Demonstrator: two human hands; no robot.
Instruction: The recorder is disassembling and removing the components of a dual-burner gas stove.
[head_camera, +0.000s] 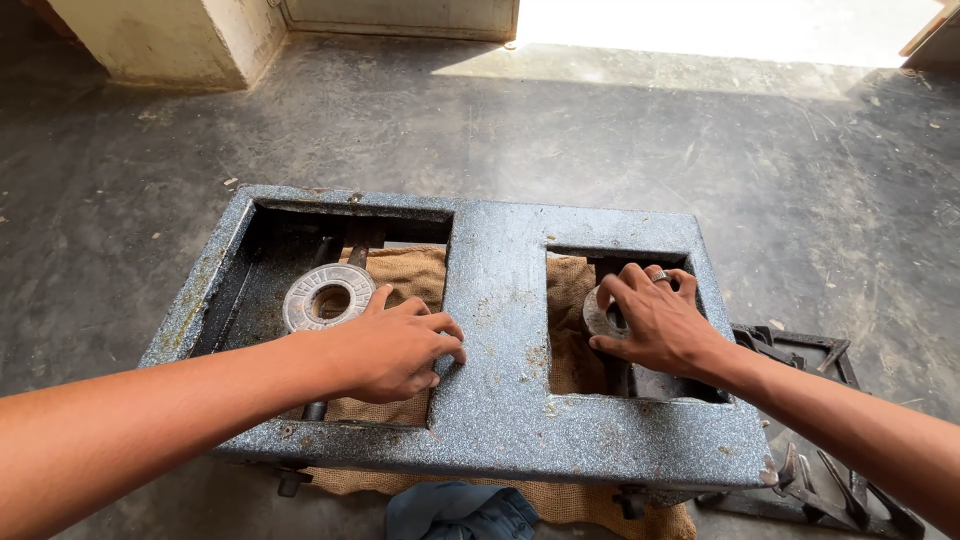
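My right hand (655, 322) grips the burner (600, 315); left hand (395, 345) rests loose on the stove (500, 300). Frame looks heavy, rigid; best held by its edges.

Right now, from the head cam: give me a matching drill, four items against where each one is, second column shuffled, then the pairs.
Column one:
1. left hand
2. right hand
3. burner ring
4. pan supports

Column two:
A. on the floor, right of the stove body
B. in the left opening, uncovered
C. resting on the stove body's middle strip, at the edge of the left opening
D. reaching into the right opening, over a round burner

Pairs: 1-C, 2-D, 3-B, 4-A
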